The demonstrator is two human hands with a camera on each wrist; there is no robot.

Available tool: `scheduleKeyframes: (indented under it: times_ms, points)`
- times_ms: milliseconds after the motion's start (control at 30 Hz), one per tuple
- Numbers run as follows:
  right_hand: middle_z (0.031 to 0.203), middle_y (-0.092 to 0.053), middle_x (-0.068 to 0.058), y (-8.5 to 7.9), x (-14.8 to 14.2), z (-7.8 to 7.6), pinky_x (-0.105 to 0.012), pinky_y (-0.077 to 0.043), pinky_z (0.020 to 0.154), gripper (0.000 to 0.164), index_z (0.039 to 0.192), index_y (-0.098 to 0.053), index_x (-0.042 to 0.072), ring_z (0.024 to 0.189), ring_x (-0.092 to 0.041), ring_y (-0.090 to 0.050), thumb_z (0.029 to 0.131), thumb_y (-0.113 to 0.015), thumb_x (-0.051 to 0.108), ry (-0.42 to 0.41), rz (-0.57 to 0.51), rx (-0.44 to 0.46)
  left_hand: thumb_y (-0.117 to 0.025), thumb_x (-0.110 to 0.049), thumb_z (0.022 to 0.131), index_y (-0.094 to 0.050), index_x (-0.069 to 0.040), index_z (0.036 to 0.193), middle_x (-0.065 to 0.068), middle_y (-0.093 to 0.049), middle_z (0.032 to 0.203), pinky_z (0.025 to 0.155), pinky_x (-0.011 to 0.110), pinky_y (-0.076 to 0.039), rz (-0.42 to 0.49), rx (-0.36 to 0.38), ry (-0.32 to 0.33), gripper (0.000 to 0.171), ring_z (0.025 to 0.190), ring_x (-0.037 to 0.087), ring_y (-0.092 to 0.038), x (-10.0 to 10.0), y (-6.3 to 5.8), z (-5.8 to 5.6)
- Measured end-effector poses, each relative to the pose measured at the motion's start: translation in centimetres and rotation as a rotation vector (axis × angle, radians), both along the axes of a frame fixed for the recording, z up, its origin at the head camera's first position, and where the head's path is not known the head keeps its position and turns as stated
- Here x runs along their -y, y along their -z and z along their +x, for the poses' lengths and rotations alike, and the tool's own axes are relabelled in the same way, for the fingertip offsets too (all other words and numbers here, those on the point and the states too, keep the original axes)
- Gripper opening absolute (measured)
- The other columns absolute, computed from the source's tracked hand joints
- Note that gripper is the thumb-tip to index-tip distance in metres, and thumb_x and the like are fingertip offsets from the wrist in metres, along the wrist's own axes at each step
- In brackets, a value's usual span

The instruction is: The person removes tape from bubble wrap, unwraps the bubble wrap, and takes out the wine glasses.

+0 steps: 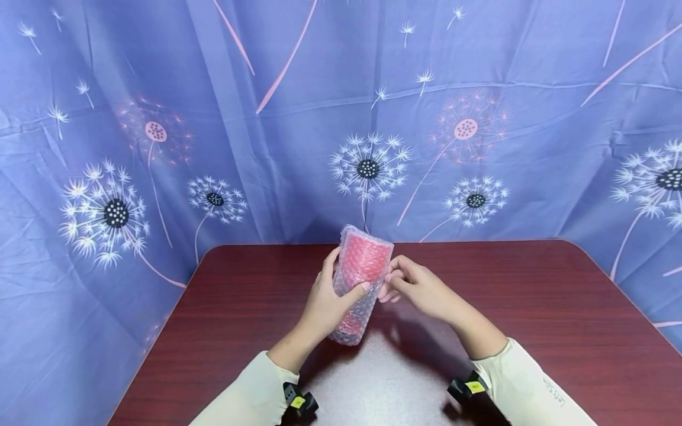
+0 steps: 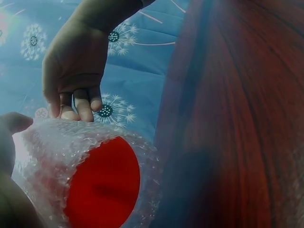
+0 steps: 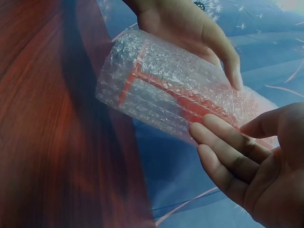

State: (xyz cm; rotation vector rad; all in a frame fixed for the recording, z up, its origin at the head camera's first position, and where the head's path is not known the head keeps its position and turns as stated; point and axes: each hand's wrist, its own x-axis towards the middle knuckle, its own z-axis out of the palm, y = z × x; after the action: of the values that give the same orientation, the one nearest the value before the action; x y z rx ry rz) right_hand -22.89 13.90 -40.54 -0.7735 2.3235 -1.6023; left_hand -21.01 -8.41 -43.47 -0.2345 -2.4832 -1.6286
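My left hand [image 1: 327, 302] grips a long package in bubble wrap [image 1: 366, 260] above the table, its thumb across the near face and its fingers round the left side. Red shows through the clear wrap, and a rounded red end [image 2: 104, 185] shows in the left wrist view. What the red thing is, I cannot tell. At the package's right edge is my right hand [image 1: 418, 287], its fingers loosely extended and touching or nearly touching the wrap. In the right wrist view, the right fingers [image 3: 228, 152] lie along the wrap, with the thumb close to its surface.
Below the hands lies a dark red wood-grain table [image 1: 256, 284] with a bright glare patch near its front. A blue curtain [image 1: 298, 148] with dandelion prints hangs behind and beside it. Each wrist wears a small black camera [image 1: 301, 402].
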Motion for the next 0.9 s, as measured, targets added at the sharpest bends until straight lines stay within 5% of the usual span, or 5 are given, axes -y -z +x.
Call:
scheduleKeyframes:
  times_ms: [200, 433, 733, 900]
  points:
    - [0.099, -0.071, -0.030, 0.04, -0.18, -0.06, -0.049, -0.061, 0.073, 0.019, 0.112, -0.048, -0.006, 0.086, -0.044, -0.074, 0.107, -0.048, 0.013, 0.002, 0.014, 0.036, -0.081, -0.043, 0.081, -0.033, -0.040, 0.153, 0.005, -0.058, 0.134, 0.094, 0.046, -0.053, 0.025, -0.018, -0.007, 0.087, 0.114, 0.024, -0.061, 0.06, 0.01, -0.11]
    - [0.064, -0.063, -0.011, -0.43, -0.04, -0.11, -0.031, -0.052, 0.050, 0.023, 0.112, -0.055, -0.004, 0.053, -0.024, -0.065, 0.104, -0.055, 0.017, 0.086, 0.063, -0.007, -0.082, -0.046, 0.081, -0.033, -0.040, 0.152, 0.003, -0.058, 0.135, 0.092, 0.043, -0.055, 0.061, -0.019, -0.024, 0.086, 0.112, 0.023, -0.063, 0.19, 0.18, -0.21]
    - [0.082, -0.071, -0.025, -0.50, 0.03, -0.18, -0.042, -0.060, 0.060, 0.021, 0.112, -0.053, -0.006, 0.069, -0.027, -0.073, 0.105, -0.050, 0.013, 0.066, -0.020, 0.050, -0.083, -0.045, 0.080, -0.035, -0.036, 0.151, 0.004, -0.060, 0.131, 0.088, 0.041, -0.056, 0.077, -0.033, -0.030, 0.086, 0.109, 0.023, -0.064, 0.27, 0.06, -0.11]
    - [0.079, -0.071, -0.016, -0.36, -0.04, -0.27, -0.038, -0.059, 0.062, 0.015, 0.108, -0.054, -0.006, 0.073, -0.024, -0.073, 0.103, -0.045, 0.005, 0.054, -0.003, 0.006, -0.084, -0.043, 0.081, -0.036, -0.035, 0.151, 0.005, -0.060, 0.128, 0.088, 0.041, -0.055, 0.084, -0.048, -0.037, 0.085, 0.107, 0.021, -0.064, 0.32, 0.21, -0.35]
